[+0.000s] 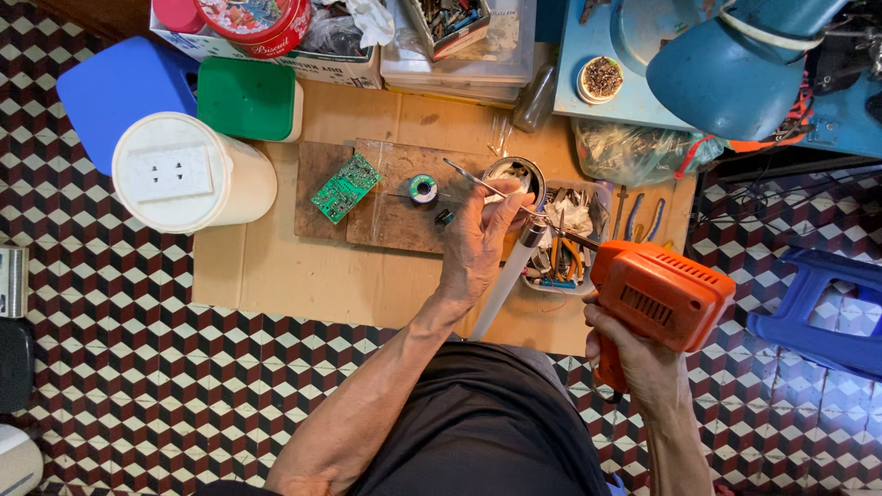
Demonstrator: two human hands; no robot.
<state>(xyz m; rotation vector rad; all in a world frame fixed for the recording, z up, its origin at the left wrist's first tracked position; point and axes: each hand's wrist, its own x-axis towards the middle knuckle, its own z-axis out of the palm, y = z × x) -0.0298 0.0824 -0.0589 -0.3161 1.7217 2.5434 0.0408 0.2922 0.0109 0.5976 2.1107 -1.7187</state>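
My left hand grips the metal-capped end of a white fluorescent tube and also holds a thin strand of solder wire that rises to the upper left. My right hand is closed on the handle of an orange soldering gun, whose thin tip reaches left to the tube's end cap. A green circuit board and a small solder spool lie on wooden boards just left of my left hand.
Cardboard covers the patterned tile floor. A white cylindrical bin with a socket, blue and green lids, boxes of parts, a tray of tools, pliers, a blue lamp shade and a blue stool stand around.
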